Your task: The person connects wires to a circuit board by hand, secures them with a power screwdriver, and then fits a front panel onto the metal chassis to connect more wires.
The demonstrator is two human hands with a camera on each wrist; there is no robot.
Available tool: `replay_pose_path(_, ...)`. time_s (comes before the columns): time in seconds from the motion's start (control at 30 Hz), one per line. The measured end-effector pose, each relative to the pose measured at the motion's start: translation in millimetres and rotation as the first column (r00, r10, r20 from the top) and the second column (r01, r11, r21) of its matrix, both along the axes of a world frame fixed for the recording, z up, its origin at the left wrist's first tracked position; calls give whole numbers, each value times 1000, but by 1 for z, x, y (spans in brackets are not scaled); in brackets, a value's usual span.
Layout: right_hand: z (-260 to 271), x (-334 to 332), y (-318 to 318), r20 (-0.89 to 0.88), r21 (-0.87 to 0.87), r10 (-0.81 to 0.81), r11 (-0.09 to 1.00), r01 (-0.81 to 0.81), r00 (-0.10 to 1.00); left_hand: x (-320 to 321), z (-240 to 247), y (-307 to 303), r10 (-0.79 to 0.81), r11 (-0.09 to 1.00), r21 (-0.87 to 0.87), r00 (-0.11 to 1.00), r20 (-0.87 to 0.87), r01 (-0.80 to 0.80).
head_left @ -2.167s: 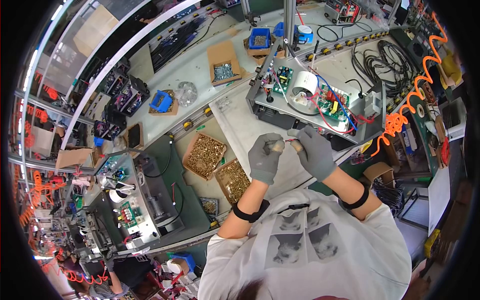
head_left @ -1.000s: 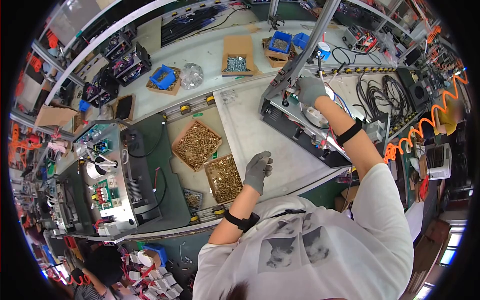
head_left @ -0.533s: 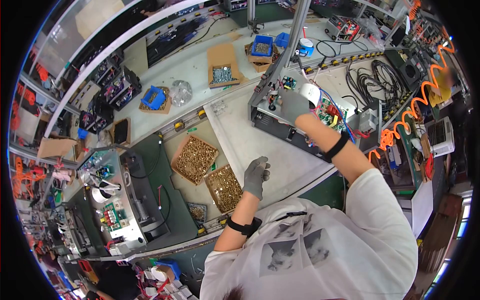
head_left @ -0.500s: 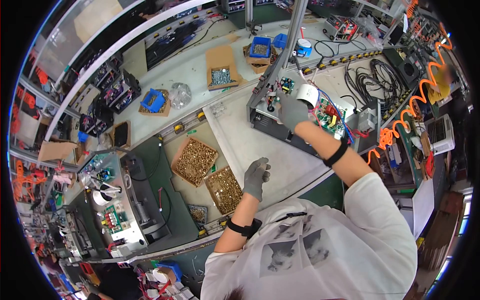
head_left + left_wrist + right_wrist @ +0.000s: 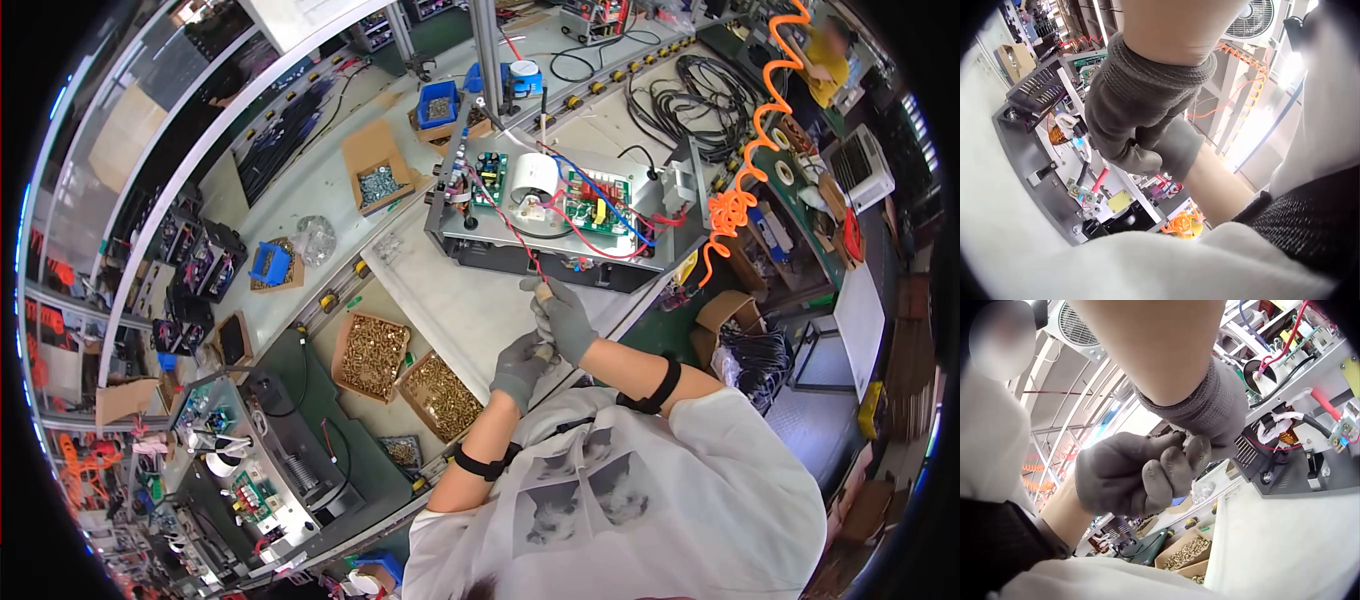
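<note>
Far left in the head view, a second open unit point(image 5: 262, 470) sits on a green mat. Right of it are two cardboard boxes of brass screws point(image 5: 372, 355), well apart from the hands.

Centre: both gloved hands meet over the near edge of the white tray point(image 5: 450, 300), close to the person's chest.
- Left hand point(image 5: 520, 365): fingers curled, knuckles against the right hand. Both wrist views show a closed fist. Whether anything is inside it, I cannot tell.
- Right hand point(image 5: 565, 320): just above and touching the left hand. Its fingertips pinch the free end of a red wire point(image 5: 515, 235).

The wire runs from the fingertips up and over the front wall of the open chassis point(image 5: 545, 268), then in among the parts. What is at its tip is hidden by the gloves.

Right of the hands, the chassis stands on the tray with no cover. Inside it are a white round coil point(image 5: 533, 177), a green circuit board point(image 5: 598, 195), and blue and red leads already laid. Farther right, an orange coiled hose point(image 5: 735, 195) hangs down.

Progress, as a judgement:
- Done: boards and coil look mounted, and most of the wiring is in place.
- In hand: the end of the red wire is being worked outside the chassis.
- Left: that end is not yet attached anywhere visible, and the chassis is not yet closed.
</note>
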State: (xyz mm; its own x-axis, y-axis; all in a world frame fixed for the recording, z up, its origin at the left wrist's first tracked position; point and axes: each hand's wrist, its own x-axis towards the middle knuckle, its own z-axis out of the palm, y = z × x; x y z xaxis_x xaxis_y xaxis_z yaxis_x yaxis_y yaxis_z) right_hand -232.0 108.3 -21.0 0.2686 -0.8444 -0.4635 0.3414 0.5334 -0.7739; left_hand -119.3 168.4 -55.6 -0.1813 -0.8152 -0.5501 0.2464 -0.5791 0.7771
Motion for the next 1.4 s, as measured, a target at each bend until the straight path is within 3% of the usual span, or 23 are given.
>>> replay_pose_path(0.03,-3,0,0,7,1,-10,1000,10,1000,-2,4,0,-10,1000,1,1000,7,10)
replay_pose_path(0.07,-8,0,0,-322,-249,-88,969,5,943,-3,9,0,131,991,-48,988,78,-128)
replay_pose_path(0.1,-10,2,1,-585,-464,-234,882,-83,776,-3,13,0,272,960,-107,952,142,-259)
replay_pose_path(0.13,-8,-3,1,-679,-522,-312,842,-138,664,-2,10,-2,355,927,-186,922,157,-326)
replay_pose_path(0.17,-7,-12,0,-677,-522,-314,842,-133,665,0,8,-4,352,928,-186,922,160,-322)
replay_pose_path(0.23,1,-30,-4,-695,-234,159,872,-430,702,3,5,-8,376,897,-329,901,217,-295)
replay_pose_path(0.27,9,-34,-4,-481,-94,317,908,-407,817,1,4,-8,372,880,-396,900,229,-263)
replay_pose_path(0.3,9,-37,-5,-482,-93,317,909,-407,817,-1,5,-9,372,880,-395,900,229,-263)
replay_pose_path(0.37,10,-45,-8,-441,-170,339,878,-448,831,-4,10,-11,261,933,-264,965,23,-246)
replay_pose_path(0.4,13,-48,-11,-441,-173,341,875,-451,830,-5,9,-14,264,931,-266,964,23,-249)
replay_pose_path(0.47,20,-53,-17,-572,-171,346,836,-521,744,-5,4,-17,211,970,-80,957,-200,-231)
replay_pose_path(0.5,23,-53,-18,-571,-170,350,834,-524,743,-6,6,-18,216,969,-78,956,-200,-235)
replay_pose_path(0.57,28,-54,-20,-841,-221,204,715,-663,501,-9,8,-20,202,978,-21,961,-189,-209)
replay_pose_path(0.6,29,-55,-21,-843,-216,210,711,-669,496,-12,7,-20,209,976,-16,959,-193,-216)
replay_pose_path(0.67,31,-58,-25,-967,-255,-135,444,-859,217,-17,5,-21,171,983,-43,978,-119,-177)
replay_pose_path(0.7,38,-59,-30,-968,-249,-134,437,-864,211,-17,8,-24,179,982,-43,976,-126,-185)
replay_pose_path(0.77,55,-65,-45,-943,-227,-333,591,-774,22,-17,18,-26,242,969,-14,954,-176,-248)
replay_pose_path(0.83,46,-92,-79,-782,-389,-622,445,-807,35,-11,18,-24,260,962,-52,956,-138,-269)
replay_pose_path(0.9,44,-104,-99,-720,-446,-694,445,-777,16,-6,9,-22,242,963,-94,964,-112,-252)
replay_pose_path(1.03,39,-116,-111,-762,-459,-635,390,-798,128,-7,-5,-17,249,968,41,961,-123,-246)
replay_pose_path(1.1,38,-114,-110,-746,-537,-623,353,-766,236,-6,-3,-13,209,976,90,968,-138,-198)
replay_pose_path(1.4,44,-106,-114,-761,-401,-632,285,-870,144,6,-15,-11,236,971,71,962,-134,-228)
